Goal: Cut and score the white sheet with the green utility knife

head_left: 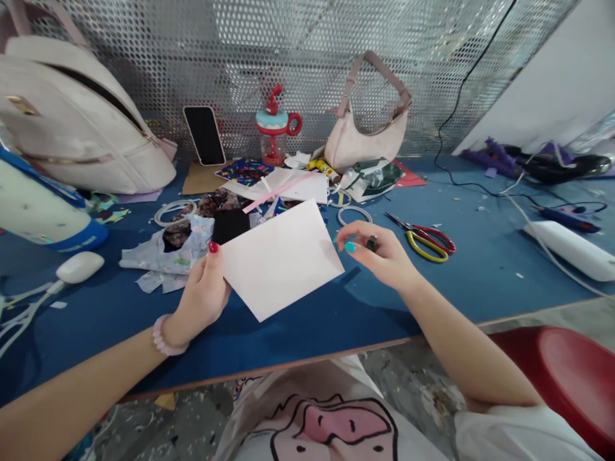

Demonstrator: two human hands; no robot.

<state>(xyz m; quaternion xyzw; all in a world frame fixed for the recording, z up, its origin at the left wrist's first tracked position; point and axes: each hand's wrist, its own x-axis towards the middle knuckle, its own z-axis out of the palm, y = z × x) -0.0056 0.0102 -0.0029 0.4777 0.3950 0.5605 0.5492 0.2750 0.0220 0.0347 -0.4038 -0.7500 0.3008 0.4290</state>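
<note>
My left hand (206, 288) is closed on a blank white sheet of paper (283, 262), the thumb lying on top of its left edge. The sheet is tilted above the blue table (307, 333). By the sheet's right edge hovers my right hand (377, 253), its fingers loosely bent and the thumb a little apart from the forefinger. A small dark spot shows among its curled fingers; whether it is a painted nail or an object I cannot make out. Scissors (423, 240) with one red and one yellow handle lie just right of that hand.
Behind the sheet are paper scraps (307, 186), patterned cloth (163, 256) and a clear ring (354, 214). A phone (204, 136), a lidded cup (273, 137) and a handbag (368, 137) stand farther back. A backpack (81, 121) and bottle (43, 198) stand left; a white device (571, 250) lies right.
</note>
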